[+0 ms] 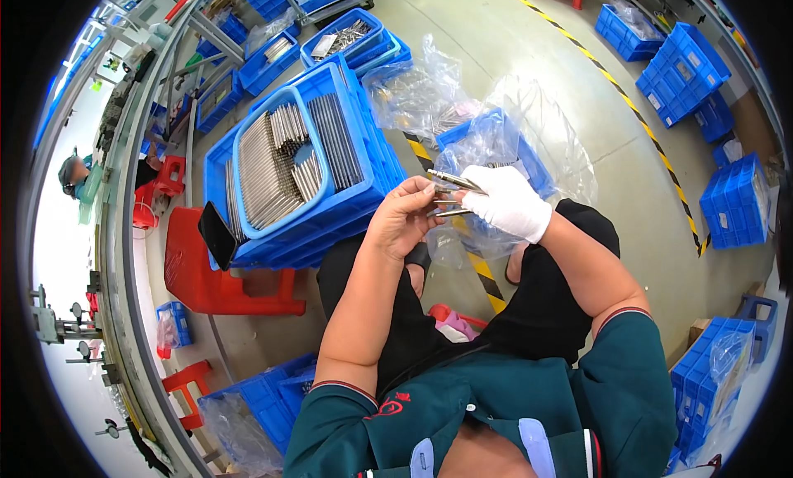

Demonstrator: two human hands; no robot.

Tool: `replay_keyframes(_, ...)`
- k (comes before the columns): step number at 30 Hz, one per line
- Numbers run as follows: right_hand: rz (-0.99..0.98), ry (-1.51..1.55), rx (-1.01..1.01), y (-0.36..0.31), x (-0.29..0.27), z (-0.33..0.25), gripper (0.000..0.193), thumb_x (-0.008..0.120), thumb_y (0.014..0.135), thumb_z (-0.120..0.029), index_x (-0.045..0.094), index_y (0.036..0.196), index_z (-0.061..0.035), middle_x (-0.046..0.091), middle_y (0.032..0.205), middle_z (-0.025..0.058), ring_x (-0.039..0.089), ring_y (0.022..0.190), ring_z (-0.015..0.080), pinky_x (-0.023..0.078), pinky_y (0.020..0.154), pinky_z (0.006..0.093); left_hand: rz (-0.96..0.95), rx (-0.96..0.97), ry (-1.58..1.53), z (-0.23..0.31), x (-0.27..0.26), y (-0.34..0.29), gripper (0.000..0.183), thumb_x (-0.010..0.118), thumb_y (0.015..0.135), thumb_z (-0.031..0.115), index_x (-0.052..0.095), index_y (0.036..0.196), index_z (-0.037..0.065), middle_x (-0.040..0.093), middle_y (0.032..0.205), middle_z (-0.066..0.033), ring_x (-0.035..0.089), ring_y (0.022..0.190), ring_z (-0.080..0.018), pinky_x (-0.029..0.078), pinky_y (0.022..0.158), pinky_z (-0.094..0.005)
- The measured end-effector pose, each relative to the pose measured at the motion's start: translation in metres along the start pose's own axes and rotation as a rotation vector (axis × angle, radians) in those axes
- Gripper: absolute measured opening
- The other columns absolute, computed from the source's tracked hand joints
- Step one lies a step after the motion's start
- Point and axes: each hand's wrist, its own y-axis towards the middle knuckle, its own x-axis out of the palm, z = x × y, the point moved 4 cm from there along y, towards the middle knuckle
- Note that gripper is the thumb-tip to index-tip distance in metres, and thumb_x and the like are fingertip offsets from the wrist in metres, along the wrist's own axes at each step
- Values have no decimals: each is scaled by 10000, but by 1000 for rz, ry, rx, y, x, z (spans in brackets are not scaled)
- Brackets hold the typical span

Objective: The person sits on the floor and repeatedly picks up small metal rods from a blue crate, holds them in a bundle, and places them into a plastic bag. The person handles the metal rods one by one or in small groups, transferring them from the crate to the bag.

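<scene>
My bare left hand (406,217) and my right hand (507,202), in a white glove, meet above my lap. Several slim metal rods (451,180) stick out of the glove toward the left, its fingers closed round them. The left fingertips pinch at the rods' near ends; a lower rod (448,214) passes close to them. Exactly which rods the left fingers grip is partly hidden. Left of my hands, a light blue tray (324,152) holds rows of similar metal rods (268,172), set on stacked blue crates (376,160). Darker rods (334,139) lie beside it.
Beyond my right hand stands a blue crate (535,168) draped with clear plastic bags (553,131). A black phone-like slab (217,235) leans at the crate's corner, above a red stool (194,267). Blue crates (731,201) line the right side; a metal-framed bench (136,313) runs along the left.
</scene>
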Motion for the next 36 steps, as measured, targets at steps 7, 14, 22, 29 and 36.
replay_keyframes(7, -1, -63, -16, -1, 1, 1, 254, 554, 863, -331, 566, 845, -78, 586, 700, 164, 588, 687, 361, 453, 612, 412, -47, -50, 2, -2, -2, 2, 111, 610, 871, 135, 582, 965, 83, 673, 997, -138, 638, 924, -233, 500, 759, -376)
replay_keyframes(14, 49, -34, -53, 0, 4, 5, 206, 587, 833, -240, 554, 803, -39, 542, 669, 186, 550, 617, 354, 419, 560, 392, 88, 180, 284, 1, -6, 3, 56, 626, 871, 132, 610, 883, 79, 673, 890, -50, 636, 844, -160, 456, 699, -299)
replay_keyframes(22, 26, 242, 20, 4, 4, 10, 273, 592, 846, -307, 568, 826, -35, 562, 683, 164, 538, 623, 317, 427, 598, 372, 65, 323, 320, 9, 14, -4, 164, 632, 872, 135, 621, 983, 14, 659, 905, -71, 617, 842, -158, 452, 796, -275)
replay_keyframes(29, -24, 202, 81, 3, 5, 7, 221, 591, 849, -228, 587, 870, -8, 547, 678, 129, 515, 619, 199, 424, 607, 325, 329, 597, 924, 16, 16, -13, 222, 659, 855, 177, 646, 925, -33, 630, 838, -61, 548, 763, -97, 442, 698, -246)
replay_keyframes(36, 10, 146, 13, -2, -7, 3, 248, 593, 852, -269, 581, 851, -22, 542, 671, 141, 515, 609, 239, 415, 596, 347, 492, 735, 917, 34, 18, -23, 209, 545, 942, 190, 586, 842, 11, 523, 744, 4, 465, 671, -77, 389, 604, -225)
